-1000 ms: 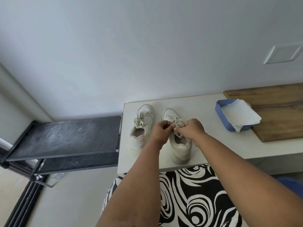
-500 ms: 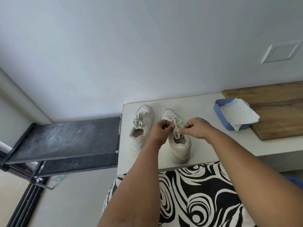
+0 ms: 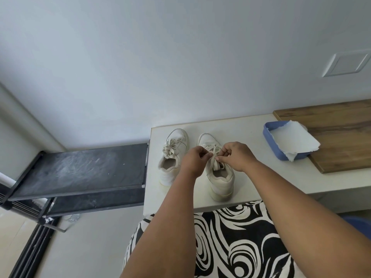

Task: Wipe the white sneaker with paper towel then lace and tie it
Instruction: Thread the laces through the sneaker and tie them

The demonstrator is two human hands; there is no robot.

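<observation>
On the white table (image 3: 251, 127), toward its left end, two white low-top leather sneakers stand side by side, toes pointing far, heels near. Right white sneaker (image 3: 217, 177): the one being worked; it sits just right of the left white sneaker (image 3: 172, 157), the two apart, not touching. Left sneaker's cream flat laces are already bunched in a bow over its tongue.

Both forearms reach in from the near edge, bare, converging over the right sneaker's throat. Left hand (image 3: 193, 160): back of hand up, fingers curled closed, thumb and forefinger pinching a strand of the cream flat lace (image 3: 214, 163). Right hand (image 3: 235, 156): wrist bent inward, fingers curled, tips pinching the lace right beside the left hand's pinch. The two pinches are nearly touching above the tongue. A length of lace hangs below the fingers into the shoe opening. Whether a knot is formed cannot be told; the fingers cover it.

Right on the table: blue rectangular plastic tray (image 3: 270, 143) holding a torn white paper towel sheet (image 3: 295, 141), which overhangs the tray's near corner. Tray rests partly against a brown wooden board (image 3: 341, 137) at far right. Black-and-white swirl-print fabric (image 3: 230, 237) fills the near edge. Left of the table, lower: a dusty black metal rack shelf (image 3: 80, 167).
</observation>
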